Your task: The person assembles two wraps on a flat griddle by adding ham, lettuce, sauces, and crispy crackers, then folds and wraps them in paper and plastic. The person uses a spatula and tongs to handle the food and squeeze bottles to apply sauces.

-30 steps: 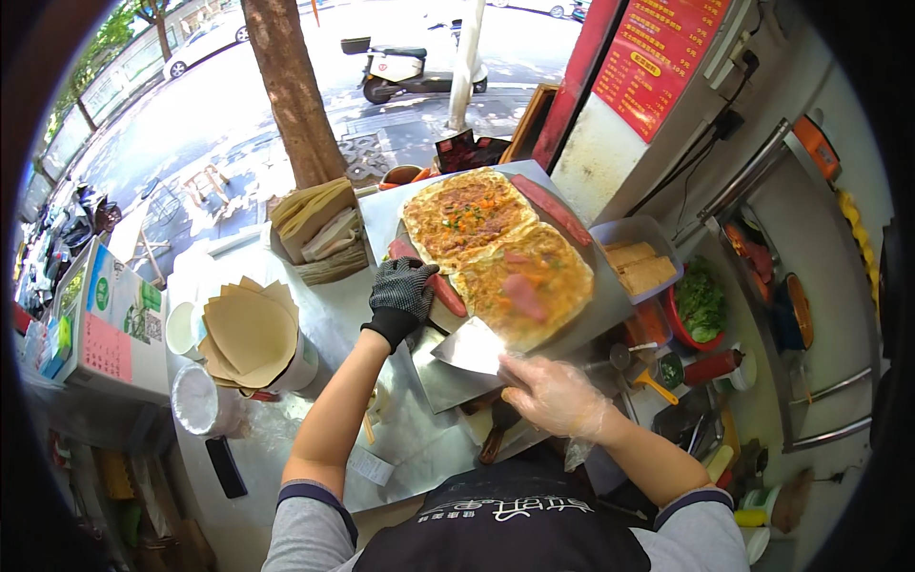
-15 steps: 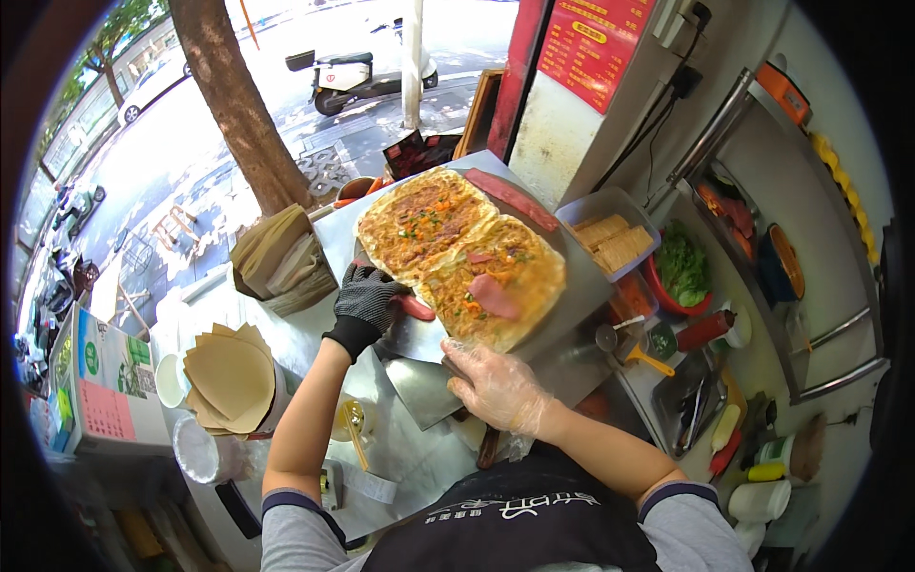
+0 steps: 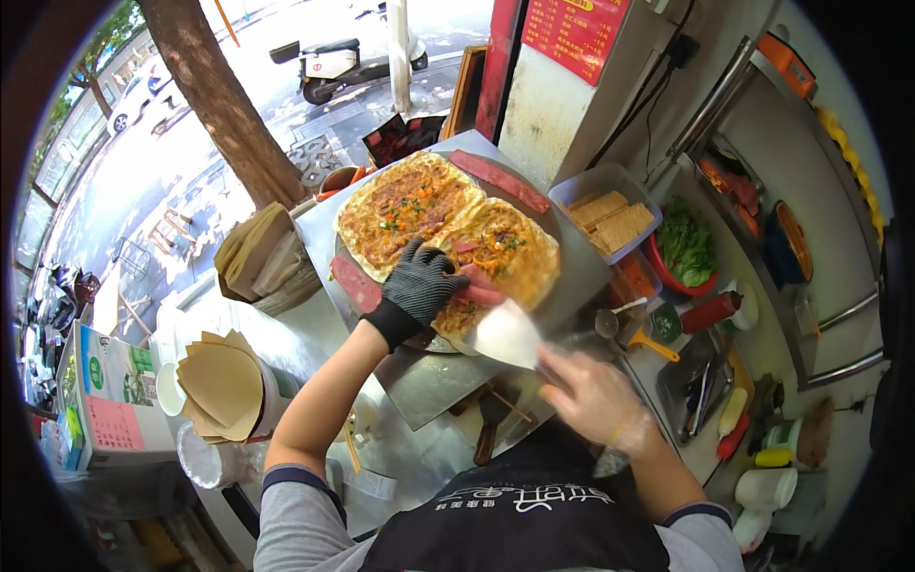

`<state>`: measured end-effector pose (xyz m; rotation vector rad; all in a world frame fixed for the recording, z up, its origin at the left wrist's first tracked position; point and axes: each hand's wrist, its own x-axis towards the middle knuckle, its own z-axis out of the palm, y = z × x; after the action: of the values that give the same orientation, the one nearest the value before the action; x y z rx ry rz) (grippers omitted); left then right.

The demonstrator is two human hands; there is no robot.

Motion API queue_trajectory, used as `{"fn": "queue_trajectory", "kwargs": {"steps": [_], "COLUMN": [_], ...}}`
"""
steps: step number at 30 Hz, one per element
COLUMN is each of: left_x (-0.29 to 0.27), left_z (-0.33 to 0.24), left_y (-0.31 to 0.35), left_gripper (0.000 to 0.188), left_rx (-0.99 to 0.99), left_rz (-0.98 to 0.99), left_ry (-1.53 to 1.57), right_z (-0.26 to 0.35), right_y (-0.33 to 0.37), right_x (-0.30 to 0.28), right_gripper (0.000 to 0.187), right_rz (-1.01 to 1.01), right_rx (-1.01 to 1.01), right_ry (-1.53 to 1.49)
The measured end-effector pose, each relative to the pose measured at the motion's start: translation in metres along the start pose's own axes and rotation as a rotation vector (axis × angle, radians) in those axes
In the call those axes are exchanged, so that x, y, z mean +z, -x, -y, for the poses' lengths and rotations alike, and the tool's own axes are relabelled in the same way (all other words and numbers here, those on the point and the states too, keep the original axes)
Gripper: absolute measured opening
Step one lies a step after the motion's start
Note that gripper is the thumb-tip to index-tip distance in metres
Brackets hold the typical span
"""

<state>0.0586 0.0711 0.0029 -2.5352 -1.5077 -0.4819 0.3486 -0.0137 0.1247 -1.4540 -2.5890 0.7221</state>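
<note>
A round grey griddle [image 3: 578, 255] carries a flat egg pancake [image 3: 408, 202] spread with brown sauce, orange bits and chopped green onion, split into two halves. My left hand [image 3: 421, 282], in a black knit glove, reaches over the near half, its fingers closed on a pink piece of ham [image 3: 481, 289] on the pancake. In a clear plastic glove, my right hand [image 3: 593, 393] grips a scraper [image 3: 507, 336]; its wide pale blade, smeared by motion, touches or hovers at the pancake's near edge. Other pink meat slices [image 3: 356, 283] lie at the griddle's left and a long strip [image 3: 499, 179] at its far side.
On the right stand a tub of crisp yellow crackers [image 3: 610, 221], a red bowl of lettuce [image 3: 684, 257], a sauce bottle [image 3: 710, 312] and a tray of tongs [image 3: 693, 386]. Paper bags [image 3: 257, 250] and brown paper sleeves [image 3: 221, 381] stand left. A dark-handled spatula [image 3: 489, 429] lies near me.
My left hand has moved right from the griddle's left edge onto the pancake, holding the ham. My right hand has shifted right and now has the scraper raised.
</note>
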Motion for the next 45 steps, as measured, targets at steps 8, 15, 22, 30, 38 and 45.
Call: {"fn": "queue_trajectory", "kwargs": {"steps": [8,15,22,30,38,45], "left_x": [-0.047,-0.042,-0.036,-0.039,-0.042,-0.044], "left_z": [0.070,0.083,0.086,0.097,0.096,0.095], "left_y": [0.046,0.083,0.087,0.094,0.098,0.100], "left_gripper": [0.025,0.022,0.019,0.016,0.023,0.023], "left_rx": [-0.363,-0.504,-0.545,-0.527,-0.482,-0.443], "left_rz": [-0.100,0.044,0.007,-0.010,-0.082,-0.102], "left_ry": [0.196,0.190,0.208,0.315,0.347,0.337], "right_z": [0.003,0.045,0.081,0.101,0.106,0.108], "right_y": [0.016,-0.039,-0.090,-0.087,-0.104,-0.096], "right_x": [-0.025,0.030,0.067,0.044,0.059,0.057], "right_gripper": [0.049,0.047,0.032,0.031,0.045,0.049], "right_rz": [0.006,0.133,0.172,0.301,0.238,0.284], "right_rx": [-0.090,-0.262,-0.296,-0.278,-0.295,-0.305], "right_ry": [-0.147,-0.057,0.036,0.110,0.048,0.078]}}
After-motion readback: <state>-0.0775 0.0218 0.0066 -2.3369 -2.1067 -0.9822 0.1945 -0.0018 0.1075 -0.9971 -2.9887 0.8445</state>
